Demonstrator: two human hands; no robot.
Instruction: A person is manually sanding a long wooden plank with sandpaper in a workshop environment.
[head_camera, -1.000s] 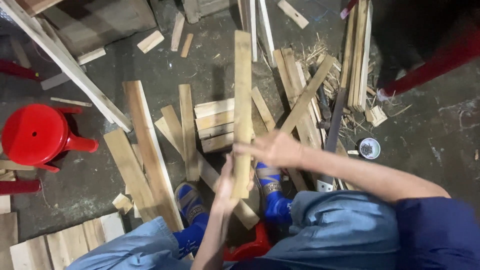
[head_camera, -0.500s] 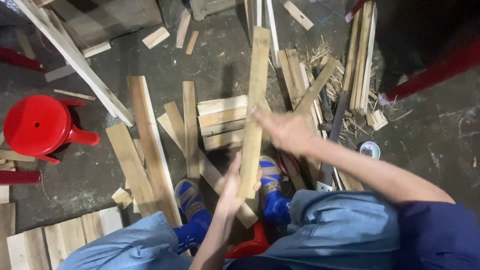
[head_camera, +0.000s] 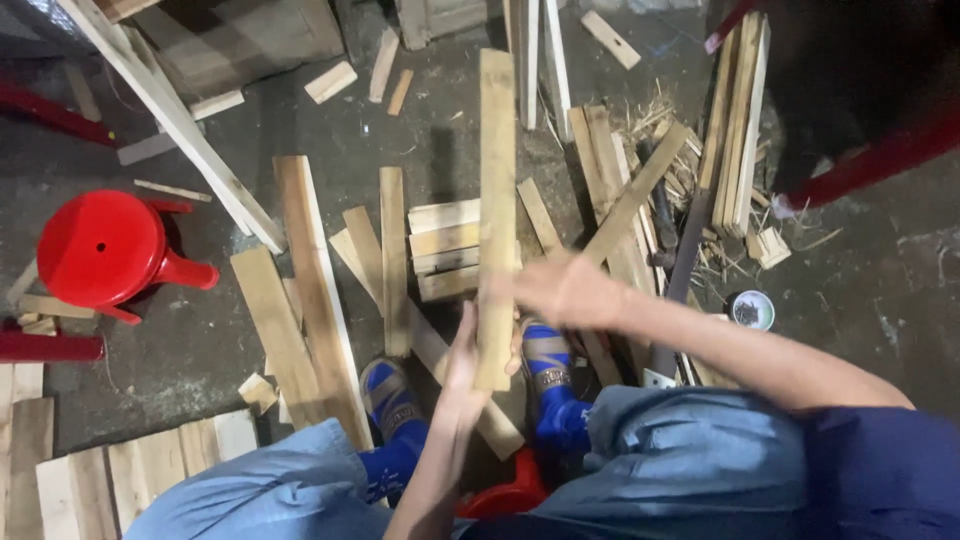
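Note:
I hold a long pale wooden plank (head_camera: 496, 170) upright in front of me, its top end pointing away. My left hand (head_camera: 466, 352) grips its lower end from the left. My right hand (head_camera: 562, 290) is closed on the plank a little higher, from the right. Below the plank are my two feet in blue sandals (head_camera: 545, 360) and my knees in light blue trousers (head_camera: 660, 460). I sit on a red stool (head_camera: 500, 497), mostly hidden.
Loose planks (head_camera: 318, 290) and short boards (head_camera: 445, 250) lie scattered on the dark concrete floor. A red plastic stool (head_camera: 100, 250) stands at the left. A bundle of slats (head_camera: 738, 120) lies at the right, with a small round tin (head_camera: 752, 309) near it.
The plank has swung from leaning right to nearly upright. My right hand has slid down it, closer to my left hand.

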